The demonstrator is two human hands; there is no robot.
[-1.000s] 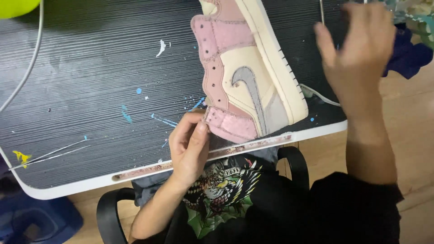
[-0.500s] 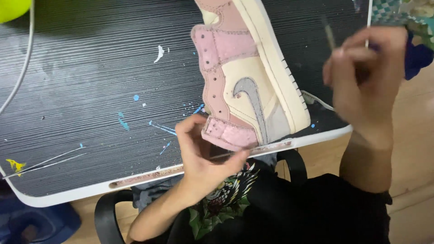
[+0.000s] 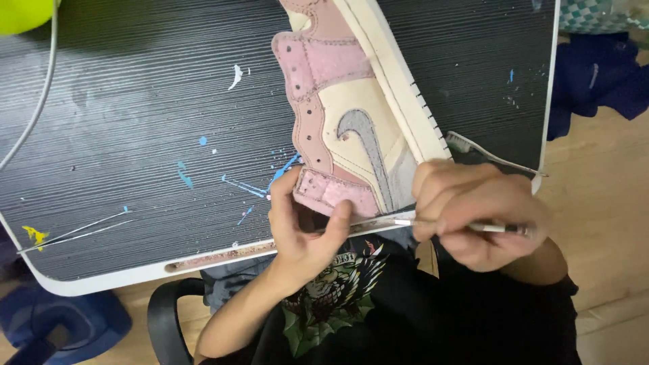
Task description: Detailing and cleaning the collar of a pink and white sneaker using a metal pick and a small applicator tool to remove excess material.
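Pink and cream sneaker (image 3: 351, 115) lying on its side at near edge of dark ribbed desk (image 3: 135, 101), heel end toward desk edge. Left hand (image 3: 304, 233) pinching sneaker heel, thumb on pink collar; right hand (image 3: 473, 213) curled beside heel, gripping thin brush (image 3: 433, 224) tipped toward heel. Toothbrush (image 3: 487, 155) lying right of sneaker sole, paint splatters (image 3: 236, 76) left of sneaker.

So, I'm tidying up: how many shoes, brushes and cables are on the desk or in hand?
Shoe: 1, steadied by the left hand
Paintbrush: 1, in the right hand
Toothbrush: 1
Cable: 1
Total: 4
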